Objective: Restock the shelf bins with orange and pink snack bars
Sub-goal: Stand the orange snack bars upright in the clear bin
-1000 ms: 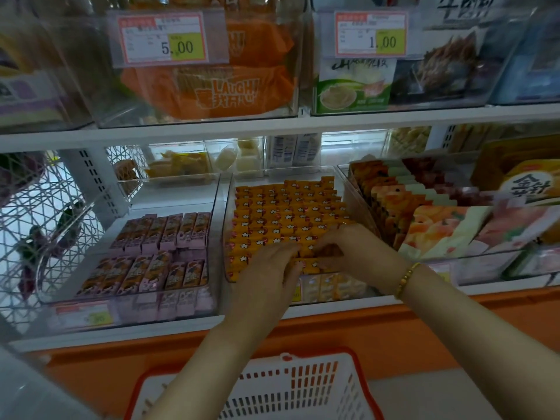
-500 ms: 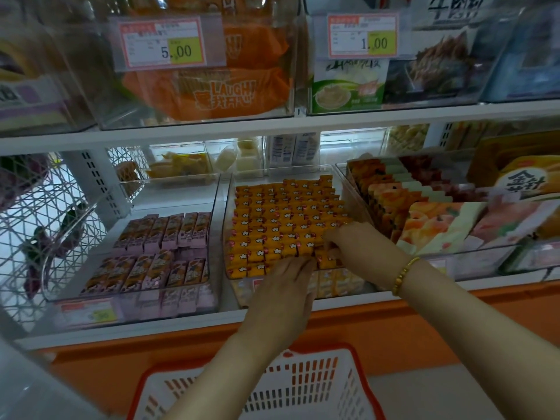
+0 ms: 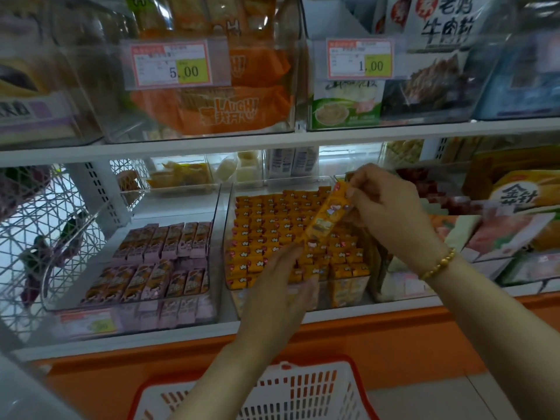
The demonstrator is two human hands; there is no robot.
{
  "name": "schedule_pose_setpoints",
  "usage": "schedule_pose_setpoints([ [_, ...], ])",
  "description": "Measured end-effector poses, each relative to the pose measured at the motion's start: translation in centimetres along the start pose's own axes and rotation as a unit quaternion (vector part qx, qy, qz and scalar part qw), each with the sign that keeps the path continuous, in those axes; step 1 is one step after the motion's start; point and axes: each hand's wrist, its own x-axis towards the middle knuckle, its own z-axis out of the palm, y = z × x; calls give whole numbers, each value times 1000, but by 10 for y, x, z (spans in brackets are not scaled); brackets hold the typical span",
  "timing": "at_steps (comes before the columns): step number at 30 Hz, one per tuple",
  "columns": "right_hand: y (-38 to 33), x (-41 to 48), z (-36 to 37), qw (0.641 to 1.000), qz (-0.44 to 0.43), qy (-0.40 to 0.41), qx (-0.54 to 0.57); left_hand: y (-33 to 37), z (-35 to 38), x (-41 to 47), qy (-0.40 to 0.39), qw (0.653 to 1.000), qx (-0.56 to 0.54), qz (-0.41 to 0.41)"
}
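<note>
I record: right hand [image 3: 391, 216] pinches the orange foil-wrapped snack bar [image 3: 325, 218] by its top; it slants down-left to left hand [image 3: 278, 292], whose grip I cannot tell.

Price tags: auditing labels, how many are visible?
3: the 5.00 tag upper left, the 1.00 tag upper right, a blurred tag fronting the pink-bar bin. More may be hidden.

Red-and-white basket [image 3: 291, 395] well below grip. Price tag 5.00 [image 3: 171, 63] above-left, price tag 1.00 [image 3: 360, 58] directly above. White wire rack [image 3: 45, 231] far left. Peach packets [image 3: 509, 234] just right.
</note>
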Motion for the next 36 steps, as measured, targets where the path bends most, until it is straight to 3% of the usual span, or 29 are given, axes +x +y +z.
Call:
schedule_pose_setpoints([
  [3,-2,9,-8,974,134,-71,168,13,-10,4,29,968,-217,-125],
  [8,1,9,-15,940,189,-159,235,15,-21,10,-60,910,-336,-236],
  [14,18,1,-12,888,243,-271,280,3,-35,4,-138,911,-302,-244],
  [20,24,-2,-16,847,273,-286,355,-3,-51,3,-166,906,-312,-233],
  [30,18,-9,-6,867,231,-382,220,-2,-70,-4,-231,905,-294,-203],
  [33,18,-9,-7,866,228,-386,222,-2,-72,-5,-255,885,-318,-224],
  [36,18,-9,-11,847,223,-401,268,-1,-72,-4,-272,837,-385,-279],
])
